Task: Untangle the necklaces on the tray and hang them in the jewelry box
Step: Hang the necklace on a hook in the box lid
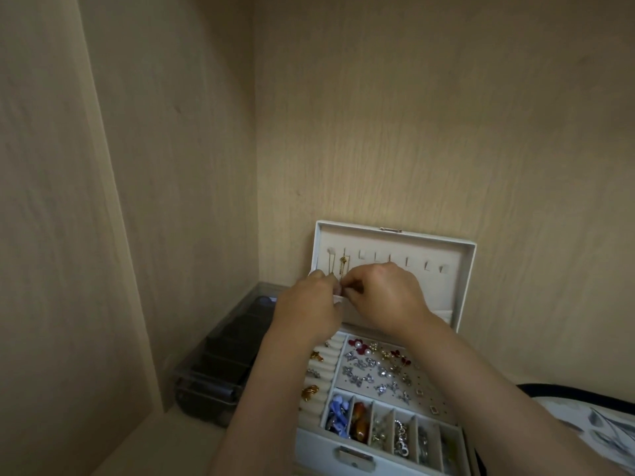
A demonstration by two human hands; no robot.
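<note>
Gold necklace point(343, 261) hangs from a hook near the left end of the row of hooks point(409, 262) inside the upright lid point(464, 269) of the white jewelry box point(311, 441). Its thin chain drops straight into the spot where the fingertips of both hands meet. The left hand point(309, 304) and the right hand point(386, 297) are curled, thumbs and forefingers pinched together on the chain just above the lid's pocket edge point(338, 299). The knuckles hide the chain's lower end and most of the pocket.

Both forearms reach over the open box and cover part of its ring rolls point(321, 364) and earring panel point(381, 372). Nearer the front, small compartments hold blue flower pieces point(336, 412), amber beads point(359, 419) and silver bits.

A smoky clear plastic organizer point(220, 355) sits just left of the box against the wooden cabinet wall point(171, 166). A black-rimmed patterned tray point(584, 417) lies at the right.
</note>
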